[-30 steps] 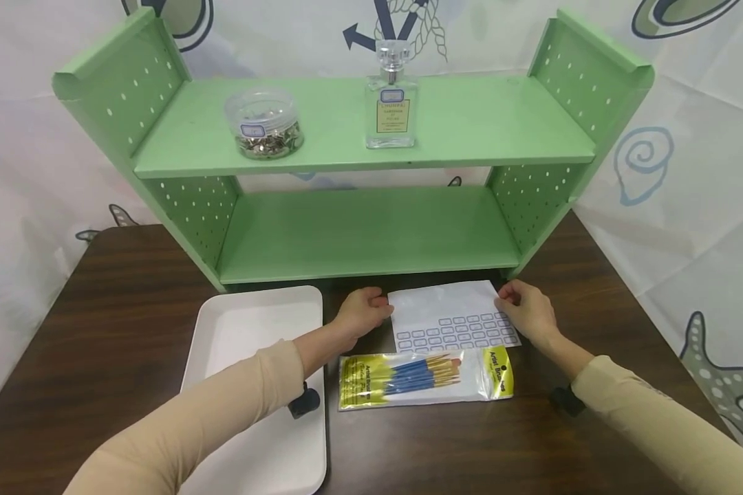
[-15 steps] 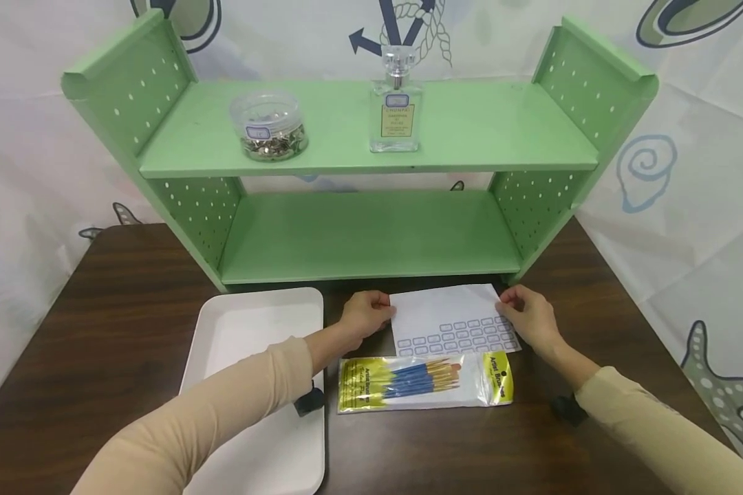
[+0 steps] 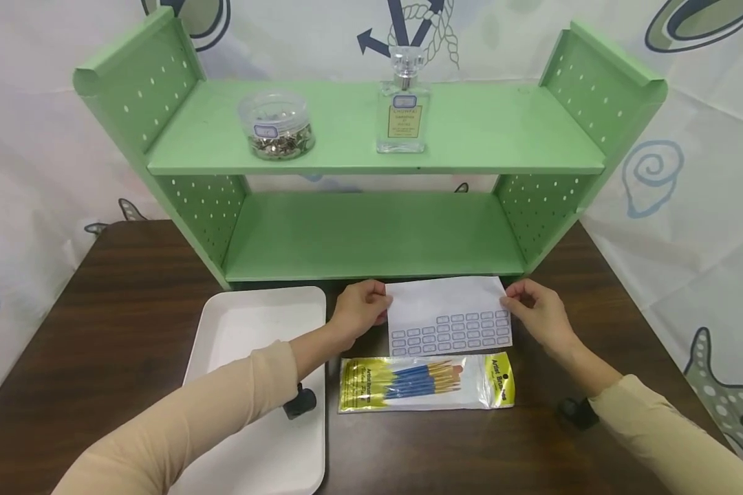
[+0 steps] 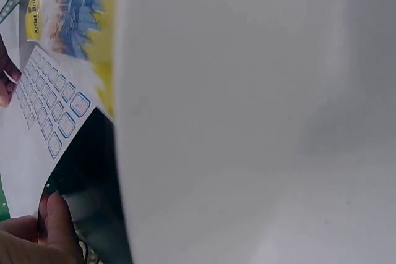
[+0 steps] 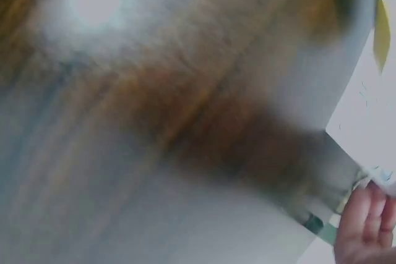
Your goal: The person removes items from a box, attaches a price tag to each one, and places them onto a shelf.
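Both hands hold a white sheet of labels (image 3: pixel 446 299) by its left and right edges, in front of the green shelf. My left hand (image 3: pixel 359 311) pinches the left edge; in the left wrist view its thumb (image 4: pixel 60 224) shows at the sheet's edge. My right hand (image 3: pixel 540 315) pinches the upper right edge between thumb and fingers. Rows of small blue-framed labels (image 4: pixel 52 100) fill the sheet's lower part, and its upper part is blank. Just below the sheet, a plastic pack of artist brushes (image 3: pixel 427 383) lies flat on the dark wooden table.
A white tray (image 3: pixel 266 440) lies on the left, under the left forearm. The green two-tier shelf (image 3: pixel 371 234) stands behind the sheet. On its top tier are a clear jar (image 3: pixel 277 127) of small metal pieces and a glass perfume bottle (image 3: pixel 403 113), each with a small label.
The sheet has straightened and its lower edge has risen above the brush pack. Both hands keep hold of it. The head view has shifted slightly.
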The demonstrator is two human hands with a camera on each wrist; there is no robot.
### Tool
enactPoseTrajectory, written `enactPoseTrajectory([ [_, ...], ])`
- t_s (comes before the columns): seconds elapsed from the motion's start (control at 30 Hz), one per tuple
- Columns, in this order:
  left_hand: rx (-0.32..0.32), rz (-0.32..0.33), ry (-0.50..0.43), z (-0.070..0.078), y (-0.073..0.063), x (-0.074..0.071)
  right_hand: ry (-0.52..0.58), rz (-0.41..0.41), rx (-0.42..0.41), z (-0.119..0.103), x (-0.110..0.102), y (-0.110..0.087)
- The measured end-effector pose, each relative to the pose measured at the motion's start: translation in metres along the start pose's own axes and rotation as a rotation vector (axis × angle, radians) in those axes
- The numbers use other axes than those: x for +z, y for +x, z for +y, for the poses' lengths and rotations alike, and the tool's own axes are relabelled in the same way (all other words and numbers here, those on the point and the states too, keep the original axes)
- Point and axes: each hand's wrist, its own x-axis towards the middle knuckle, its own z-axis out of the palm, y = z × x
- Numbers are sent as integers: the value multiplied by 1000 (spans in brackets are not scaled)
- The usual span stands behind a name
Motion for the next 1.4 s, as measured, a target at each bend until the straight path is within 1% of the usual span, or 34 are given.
enactPoseTrajectory([
  [0.07,13,2,-23,2,-1,-2,51,-7,-12,0,-2,1],
  [0.13,18,-2,-56,3,-2,-4,113,-24,6,-1,-4,3],
  [0.3,4,-22,-136,5,-5,-10,259,-91,124,-2,-9,4],
  [0.4,-1,-33,-144,3,-8,-13,301,-124,176,-4,-12,4],
  [0.5,15,-52,-138,0,-13,-17,321,-147,207,-6,-13,4],
  [0.67,66,-91,-69,-7,-20,-20,338,-166,245,-7,-13,4],
  [0.9,138,-131,42,-10,-25,-16,357,-176,279,-6,-10,2],
  [0.97,159,-133,77,-10,-27,-15,356,-176,280,-6,-9,1],
  [1.13,182,-113,159,-10,-29,-12,358,-178,288,-6,-8,0],
  [1.27,192,-101,211,-9,-30,-12,336,-182,306,-6,-7,0],
  [1.4,215,-120,246,-8,-32,-12,323,-189,325,-6,-6,0],
])
